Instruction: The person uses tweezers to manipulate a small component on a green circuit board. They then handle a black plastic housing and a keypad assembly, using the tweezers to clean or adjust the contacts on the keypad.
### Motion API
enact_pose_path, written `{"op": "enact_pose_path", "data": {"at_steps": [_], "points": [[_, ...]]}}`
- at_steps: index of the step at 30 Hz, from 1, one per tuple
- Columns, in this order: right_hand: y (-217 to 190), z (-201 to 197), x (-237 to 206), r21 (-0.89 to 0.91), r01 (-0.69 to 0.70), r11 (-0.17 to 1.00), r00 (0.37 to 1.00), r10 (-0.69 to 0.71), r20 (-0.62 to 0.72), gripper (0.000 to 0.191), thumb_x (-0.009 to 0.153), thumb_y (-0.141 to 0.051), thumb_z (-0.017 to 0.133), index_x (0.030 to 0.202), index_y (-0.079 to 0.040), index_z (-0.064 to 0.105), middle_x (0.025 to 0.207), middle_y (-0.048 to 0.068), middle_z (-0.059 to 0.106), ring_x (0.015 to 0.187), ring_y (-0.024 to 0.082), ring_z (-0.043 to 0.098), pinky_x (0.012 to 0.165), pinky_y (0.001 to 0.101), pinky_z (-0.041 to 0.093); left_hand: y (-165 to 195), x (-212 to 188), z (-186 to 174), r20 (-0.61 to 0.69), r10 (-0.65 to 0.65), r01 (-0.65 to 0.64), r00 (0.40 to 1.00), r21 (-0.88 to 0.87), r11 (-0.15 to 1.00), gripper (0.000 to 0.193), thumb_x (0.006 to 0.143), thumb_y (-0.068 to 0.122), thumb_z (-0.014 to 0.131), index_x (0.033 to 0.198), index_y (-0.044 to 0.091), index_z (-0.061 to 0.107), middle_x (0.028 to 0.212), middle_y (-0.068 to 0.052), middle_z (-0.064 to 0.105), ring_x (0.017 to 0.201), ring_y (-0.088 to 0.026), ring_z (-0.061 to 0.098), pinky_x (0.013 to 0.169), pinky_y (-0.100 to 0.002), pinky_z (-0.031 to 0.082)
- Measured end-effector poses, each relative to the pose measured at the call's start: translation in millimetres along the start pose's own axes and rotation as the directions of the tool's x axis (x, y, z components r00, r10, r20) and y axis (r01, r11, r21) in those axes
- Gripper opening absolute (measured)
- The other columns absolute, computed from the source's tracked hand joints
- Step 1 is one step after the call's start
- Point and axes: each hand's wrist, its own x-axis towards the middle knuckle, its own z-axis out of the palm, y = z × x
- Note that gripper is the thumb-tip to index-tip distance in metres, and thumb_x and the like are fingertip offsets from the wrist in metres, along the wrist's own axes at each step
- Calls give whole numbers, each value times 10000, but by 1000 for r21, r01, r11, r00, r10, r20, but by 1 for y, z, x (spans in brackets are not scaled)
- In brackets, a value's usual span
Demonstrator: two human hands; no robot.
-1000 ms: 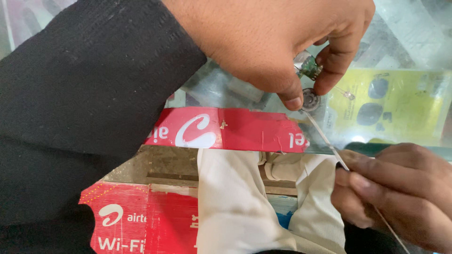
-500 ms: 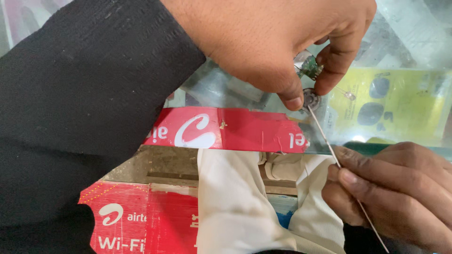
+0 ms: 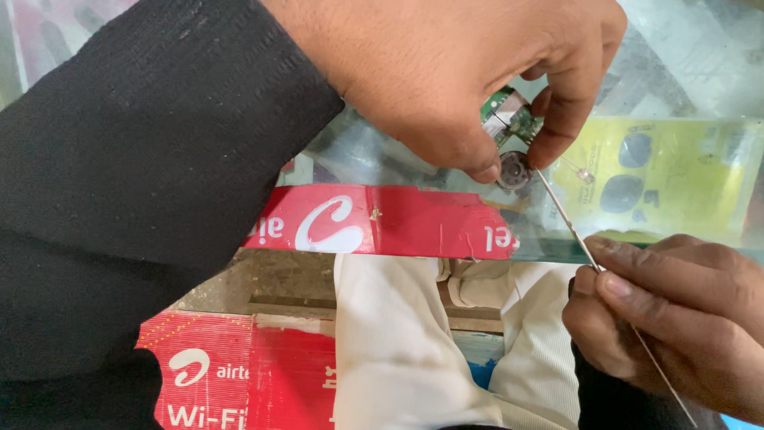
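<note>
The left hand (image 3: 446, 72), entering from the upper left of the frame in a black sleeve (image 3: 143, 183), is pinching a small green circuit board (image 3: 509, 119) between thumb and forefinger; the fingers are closed on it. A small round metal part (image 3: 514, 170) is hanging at the board's lower edge, just under the fingertips, above the glass counter (image 3: 684, 48).

The right hand (image 3: 676, 318), at the lower right of the frame, is gripping a thin metal rod (image 3: 569, 223) with thumb and fingers closed around its shaft. The rod is running diagonally up and left, and its tip is meeting the round part just beside the left thumb.

Judged from this, the step in hand is working the rod tip against the round part on the board. The next move calls for a steady board and fine tip control, since the tip is lying very close to the left fingertips.

A red strip (image 3: 382, 223) is lining the counter edge at mid-frame.
</note>
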Motion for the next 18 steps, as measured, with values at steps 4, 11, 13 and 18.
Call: {"op": "enact_pose_path", "data": {"at_steps": [4,11,13,18], "points": [[5,-4,-17,31,3,1000,1000,-2,-9,474,682,46,836,1061,-6,556,999,203,688,697,244,649,619,357,530,-2,-1,3,-58,75,-73,995,29,997,336,848,296,927,926,44,719,1005,-95,621,912,-236,615,712,-355,484],[36,-6,-57,523,-707,477,695,330,639,293,938,-7,606,664,-79,533,613,29,486,489,152,475,500,274,365,-3,-2,3,-96,114,-104,989,105,989,394,868,311,946,896,17,685,1021,-105,609,964,-264,606,749,-378,472],[41,-9,-57,487,-834,260,548,280,788,438,997,-18,532,563,-76,529,511,11,462,424,151,437,439,277,336,-2,-2,3,-103,120,-110,987,95,989,373,845,295,946,887,25,692,1011,-111,606,958,-266,605,735,-375,475],[27,0,-35,700,-674,235,738,181,650,401,1024,-35,531,632,-115,552,498,-28,545,394,113,494,428,238,398,0,-3,1,-89,84,-78,992,73,994,334,793,262,942,895,36,718,994,-105,607,950,-253,607,727,-369,481]]}}
